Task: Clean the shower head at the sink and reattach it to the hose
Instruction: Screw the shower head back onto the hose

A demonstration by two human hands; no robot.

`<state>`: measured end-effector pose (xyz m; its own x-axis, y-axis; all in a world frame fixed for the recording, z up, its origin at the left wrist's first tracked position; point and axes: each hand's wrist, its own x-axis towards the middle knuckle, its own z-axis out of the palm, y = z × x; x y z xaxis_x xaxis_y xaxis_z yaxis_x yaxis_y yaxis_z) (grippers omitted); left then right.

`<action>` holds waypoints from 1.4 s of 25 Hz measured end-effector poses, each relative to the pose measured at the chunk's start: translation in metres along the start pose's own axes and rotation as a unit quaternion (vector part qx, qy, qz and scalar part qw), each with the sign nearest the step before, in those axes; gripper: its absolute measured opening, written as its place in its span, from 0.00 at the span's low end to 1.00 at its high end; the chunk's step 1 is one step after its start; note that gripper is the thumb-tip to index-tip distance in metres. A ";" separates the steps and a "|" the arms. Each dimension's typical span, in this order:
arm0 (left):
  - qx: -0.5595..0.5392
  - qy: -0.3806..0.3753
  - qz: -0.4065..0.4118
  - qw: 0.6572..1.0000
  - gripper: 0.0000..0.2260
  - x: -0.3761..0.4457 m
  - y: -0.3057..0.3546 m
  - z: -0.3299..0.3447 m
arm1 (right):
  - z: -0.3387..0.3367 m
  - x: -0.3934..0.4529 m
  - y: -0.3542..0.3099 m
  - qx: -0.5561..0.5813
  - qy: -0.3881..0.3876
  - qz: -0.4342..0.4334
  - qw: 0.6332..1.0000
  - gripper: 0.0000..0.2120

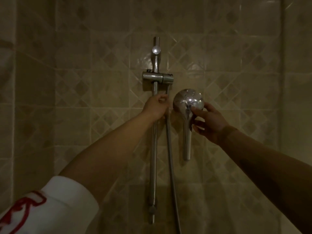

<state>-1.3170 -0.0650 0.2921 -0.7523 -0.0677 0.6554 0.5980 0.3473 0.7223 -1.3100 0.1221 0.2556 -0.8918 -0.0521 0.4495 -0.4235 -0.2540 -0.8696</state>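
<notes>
While two hands reach up, one shower head [188, 100], one hose [170, 149], one rail [154, 149]

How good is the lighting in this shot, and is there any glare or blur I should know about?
Head view: dim and yellowish overall, dark toward the edges; bright glare spots on the chrome shower head and the rail knob; the right hand falls in shadow, the left hand is better lit; wide-angle bending shows at the edges; detail is soft.

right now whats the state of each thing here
round chrome shower head: off the hose, held upright, handle end bare
grey metal hose: hanging, top end pinched
chrome slider bracket: empty
left hand: grip on hose
right hand: grip on shower head
</notes>
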 end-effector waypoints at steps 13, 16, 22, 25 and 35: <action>0.429 0.218 0.076 0.873 0.09 0.053 0.022 0.052 | -0.037 0.048 -0.043 -0.012 -0.007 -0.063 0.998 0.20; 0.414 0.256 0.079 0.870 0.10 0.059 0.020 0.055 | -0.040 0.056 -0.044 -0.006 -0.015 -0.073 0.997 0.21; -0.045 0.346 -0.056 0.935 0.06 0.081 0.021 0.075 | -0.050 0.068 -0.041 0.010 -0.018 -0.085 0.996 0.21; -0.295 0.331 -0.133 0.886 0.07 0.088 0.022 0.084 | -0.057 0.072 -0.037 0.016 -0.003 -0.078 0.997 0.21; -0.346 0.098 -0.120 0.925 0.25 0.101 0.069 0.105 | -0.072 0.071 -0.026 0.034 0.027 -0.051 0.998 0.22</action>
<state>-1.3810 0.0503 0.3850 -0.8626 -0.2571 0.4356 0.5046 -0.3768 0.7768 -1.3740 0.1949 0.2953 -0.8529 0.0280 0.5214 -0.5017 -0.3203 -0.8035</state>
